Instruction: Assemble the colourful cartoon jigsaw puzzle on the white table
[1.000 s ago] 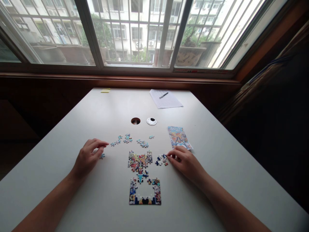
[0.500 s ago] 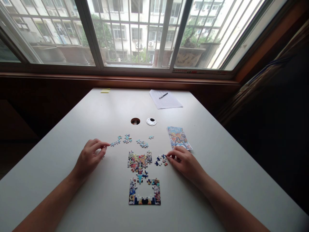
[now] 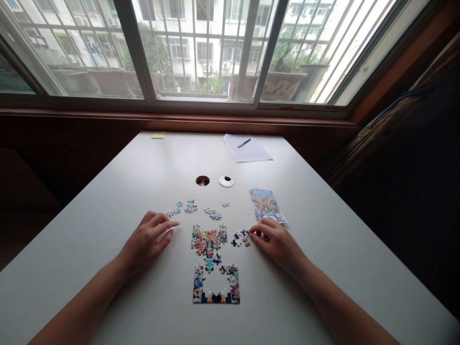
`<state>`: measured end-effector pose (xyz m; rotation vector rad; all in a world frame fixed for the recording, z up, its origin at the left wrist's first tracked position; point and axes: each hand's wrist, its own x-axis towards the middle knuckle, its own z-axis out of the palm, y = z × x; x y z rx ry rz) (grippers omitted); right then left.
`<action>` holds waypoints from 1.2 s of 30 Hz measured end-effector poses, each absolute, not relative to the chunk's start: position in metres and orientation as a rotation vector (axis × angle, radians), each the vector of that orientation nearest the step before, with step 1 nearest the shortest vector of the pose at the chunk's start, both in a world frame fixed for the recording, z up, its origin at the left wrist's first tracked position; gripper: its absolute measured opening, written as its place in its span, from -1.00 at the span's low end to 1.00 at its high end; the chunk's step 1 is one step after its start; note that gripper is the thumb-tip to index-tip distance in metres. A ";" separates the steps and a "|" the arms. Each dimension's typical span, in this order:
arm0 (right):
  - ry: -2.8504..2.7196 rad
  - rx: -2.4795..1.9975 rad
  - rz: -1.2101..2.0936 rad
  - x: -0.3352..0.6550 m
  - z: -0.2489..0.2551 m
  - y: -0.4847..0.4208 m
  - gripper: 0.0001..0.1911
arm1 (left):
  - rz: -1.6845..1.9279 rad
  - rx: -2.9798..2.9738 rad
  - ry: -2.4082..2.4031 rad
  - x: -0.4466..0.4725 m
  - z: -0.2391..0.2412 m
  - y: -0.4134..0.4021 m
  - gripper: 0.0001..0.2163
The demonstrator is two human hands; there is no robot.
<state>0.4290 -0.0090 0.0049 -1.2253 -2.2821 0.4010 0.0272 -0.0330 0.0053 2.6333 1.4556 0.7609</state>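
My left hand has shifted inward, fingers spread, which brings it nearer the joined puzzle; whether my right hand pinches a loose piece, I can't tell.

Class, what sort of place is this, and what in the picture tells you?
Probably a room at home, perhaps a study: a part-built jigsaw puzzle lies on a white table by a barred window.
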 end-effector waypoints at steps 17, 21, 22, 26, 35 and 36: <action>-2.278 -1.222 0.400 0.431 0.004 -0.010 -0.88 | 0.287 2.814 1.536 0.030 0.029 -0.035 -0.72; -2.276 -1.222 0.413 0.431 0.004 -0.009 -0.87 | 0.243 2.845 1.522 0.033 0.037 -0.022 -0.74; -2.275 -1.222 0.415 0.431 0.004 -0.009 -0.87 | 0.236 2.849 1.524 0.035 0.037 -0.017 -0.74; -2.272 -1.220 0.427 0.431 0.003 -0.009 -0.88 | 0.294 2.829 1.548 0.045 0.030 0.004 -0.73; -2.263 -1.218 0.441 0.432 0.002 -0.009 -0.88 | 0.626 2.711 1.667 0.057 0.006 0.007 -0.77; -2.265 -1.216 0.445 0.432 0.002 -0.009 -0.87 | 0.661 2.704 1.658 0.057 0.005 0.006 -0.77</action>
